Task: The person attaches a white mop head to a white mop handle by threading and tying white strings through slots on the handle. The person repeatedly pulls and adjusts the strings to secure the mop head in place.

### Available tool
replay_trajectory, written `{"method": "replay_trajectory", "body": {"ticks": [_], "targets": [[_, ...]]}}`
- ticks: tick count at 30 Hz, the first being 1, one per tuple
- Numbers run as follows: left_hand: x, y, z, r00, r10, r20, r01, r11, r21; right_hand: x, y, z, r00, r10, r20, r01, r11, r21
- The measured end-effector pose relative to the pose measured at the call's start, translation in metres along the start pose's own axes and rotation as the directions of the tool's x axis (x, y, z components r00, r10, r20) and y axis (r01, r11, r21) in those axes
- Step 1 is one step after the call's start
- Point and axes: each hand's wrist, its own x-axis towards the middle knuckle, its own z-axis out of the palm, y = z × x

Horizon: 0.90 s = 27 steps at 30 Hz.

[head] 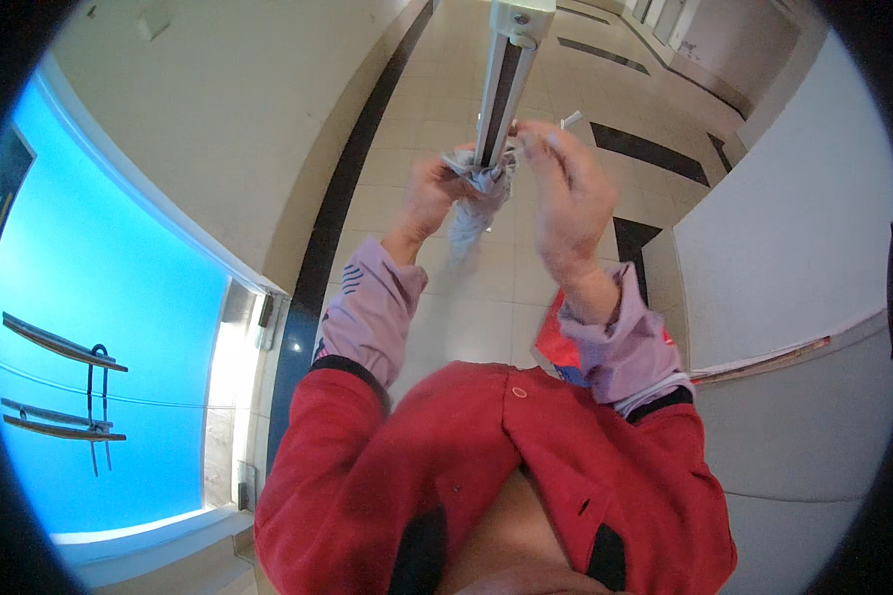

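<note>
A metal channel bar (497, 97) with a dark slot and a white end piece (522, 18) rises in front of me, its top cut off by the picture's edge. Bunched around its lower part is a grey cloth (484, 175), with a loose, blurred tail hanging below. My left hand (428, 197) grips the cloth from the left side of the bar. On the other side, my right hand (569, 190) is blurred, fingers bent with the tips close to the bar and the cloth's edge. Whether those fingertips pinch anything cannot be made out.
Left of me, a bright blue glazed door (141, 297) has pull handles (63, 342) joined by a U-lock (98, 379). A pale wall (216, 97) runs beyond it. Light floor tiles (409, 134) carry black bands (647, 152). A white panel (789, 223) stands at right.
</note>
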Motion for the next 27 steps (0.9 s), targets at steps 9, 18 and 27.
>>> {"method": "replay_trajectory", "body": {"ticks": [9,18,27], "targets": [[-0.024,-0.015,0.005,0.997,0.006,-0.078,-0.009,0.999,-0.031,-0.046,0.045,0.008,0.735,0.572,0.365,-0.508,0.107,0.855],[-0.058,-0.061,0.056,0.914,0.406,-0.016,-0.333,0.771,0.544,-0.098,0.086,-0.058,0.699,0.634,0.331,-0.548,0.177,0.817],[-0.107,-0.093,0.08,0.959,0.274,0.074,-0.278,0.857,0.434,-0.15,0.062,-0.1,0.66,0.681,0.318,-0.688,0.378,0.619]]}}
